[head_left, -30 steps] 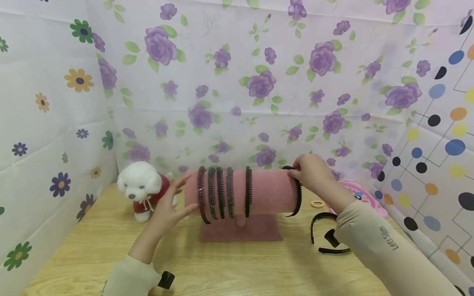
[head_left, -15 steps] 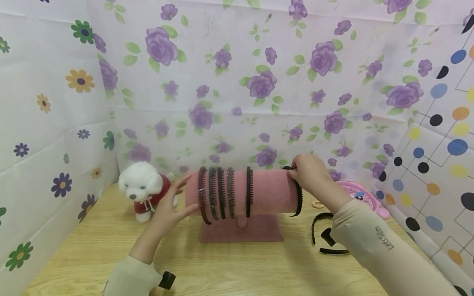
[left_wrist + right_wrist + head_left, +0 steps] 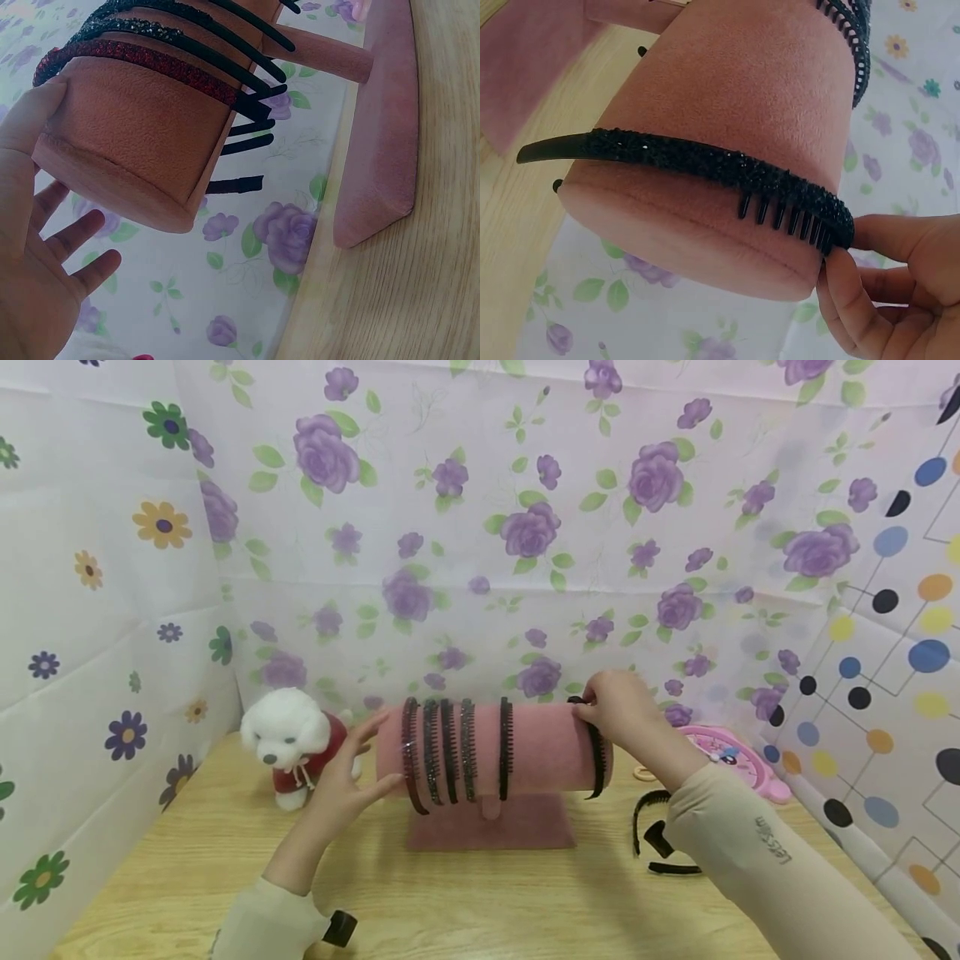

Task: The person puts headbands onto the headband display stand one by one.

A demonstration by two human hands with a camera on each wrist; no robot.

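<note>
A pink padded headband stand [image 3: 551,747] holds several dark toothed headbands round its horizontal roll, with a dark red glittery headband [image 3: 410,760] at the left. My right hand [image 3: 630,714] pinches a black headband [image 3: 598,764] near the roll's right end. In the right wrist view, thumb and fingers grip one end of this beaded black headband [image 3: 705,166], which lies across the roll. My left hand [image 3: 341,789] touches the roll's left end with spread fingers. In the left wrist view, the left hand [image 3: 34,255] has several fingers extended beside the roll, next to the red headband [image 3: 150,66].
A white plush dog [image 3: 288,739] in red sits left of the stand. Another black headband [image 3: 639,822] lies on the wooden table [image 3: 480,902] at the right, partly behind my right sleeve. Farther back are a pink round clock-like object [image 3: 750,760] and a small tan ring [image 3: 642,772].
My right hand and the black headband have shifted slightly left along the roll, away from its right end. The left hand stays against the left end.
</note>
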